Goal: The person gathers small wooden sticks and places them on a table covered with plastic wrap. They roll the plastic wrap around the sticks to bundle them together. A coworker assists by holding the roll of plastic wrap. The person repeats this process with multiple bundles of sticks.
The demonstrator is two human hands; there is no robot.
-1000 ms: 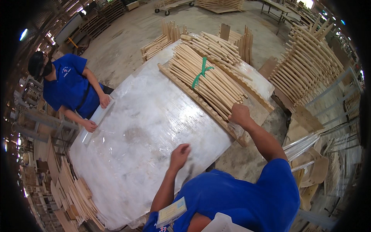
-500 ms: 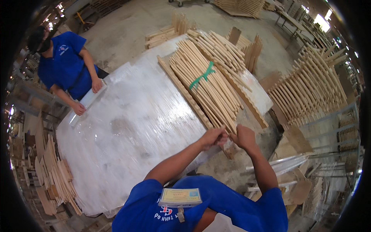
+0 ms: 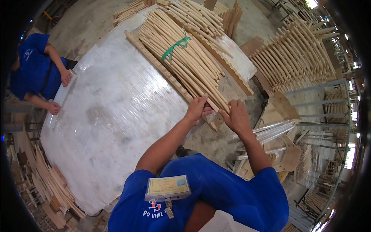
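A bundle of long, pale wooden sticks (image 3: 195,63) lies slantwise over a wrapped stack, with a green tie (image 3: 176,48) lying across it. Its near ends reach my two hands. My left hand (image 3: 198,110) is closed, thumb and forefinger at the end of a stick on the bundle's left side. On the other side of these ends, my right hand (image 3: 237,116) has its fingers bent round a stick end; its palm is hidden. Wavy-edged wooden boards, a left one (image 3: 162,69) and a right one (image 3: 228,66), run along both sides of the bundle.
The wide stack (image 3: 116,104) is covered in shiny clear film. At its far left a co-worker in blue (image 3: 36,69) holds a long whitish roll (image 3: 62,94). More sticks (image 3: 193,17) lie beyond the bundle. A slatted wooden pile (image 3: 293,58) stands at right, near a metal rack (image 3: 320,116).
My view has shifted, so the bundle sits further up and left. My hands have moved a little apart at the stick ends. The co-worker's hands remain on the roll.
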